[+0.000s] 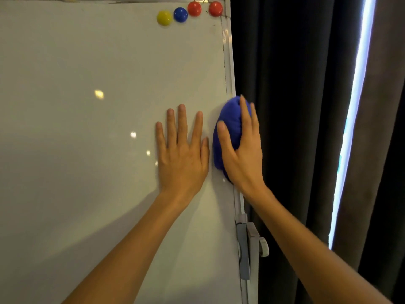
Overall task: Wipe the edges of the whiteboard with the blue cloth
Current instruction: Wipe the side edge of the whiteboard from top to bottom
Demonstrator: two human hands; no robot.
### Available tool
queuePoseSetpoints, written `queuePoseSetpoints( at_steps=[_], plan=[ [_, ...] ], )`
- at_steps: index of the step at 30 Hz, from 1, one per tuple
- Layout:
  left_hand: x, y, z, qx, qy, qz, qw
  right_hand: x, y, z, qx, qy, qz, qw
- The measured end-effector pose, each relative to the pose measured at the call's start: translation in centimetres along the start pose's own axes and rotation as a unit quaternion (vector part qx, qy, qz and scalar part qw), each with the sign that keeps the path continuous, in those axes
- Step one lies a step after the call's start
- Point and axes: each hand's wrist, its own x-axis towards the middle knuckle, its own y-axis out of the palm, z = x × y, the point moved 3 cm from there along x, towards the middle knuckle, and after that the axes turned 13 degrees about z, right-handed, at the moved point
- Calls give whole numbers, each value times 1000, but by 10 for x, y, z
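Pressing blue cloth [228,137], clamped under my right hand [243,154], on whiteboard [87,150] right edge running vertically; left hand [182,154] flat, fingers spread, beside it.

Dim, soft-focus; ceiling-light glare on whiteboard [87,128].

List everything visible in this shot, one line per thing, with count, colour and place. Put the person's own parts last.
glossy whiteboard: one, white, fills the left and centre.
round yellow magnet: one, yellow, top of the board.
round blue magnet: one, blue, right of the yellow.
round red magnets: two, red, top right corner.
bunched blue cloth: one, blue, on the board's right edge.
grey plastic bracket: one, grey, lower right frame.
dark curtain: one, dark, right of the board.
left hand: flat on the board.
right hand: grip on the cloth.
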Motion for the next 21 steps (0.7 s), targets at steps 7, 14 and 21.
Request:
queuePoseSetpoints(
  at_steps=[7, 14, 21],
  plan=[
    [-16, 5, 1, -2, 13, -8, 1000, 3, 2, -17, 48, -7, 25, 998],
    [-31, 11, -3, -3, 13, -7, 1000, -76, 5, -38, 87, 43, 54, 994],
    [-42, 11, -7, -7, 13, 0, 1000, -50, -3, -27, 91, 38, 72, 992]
  ],
)
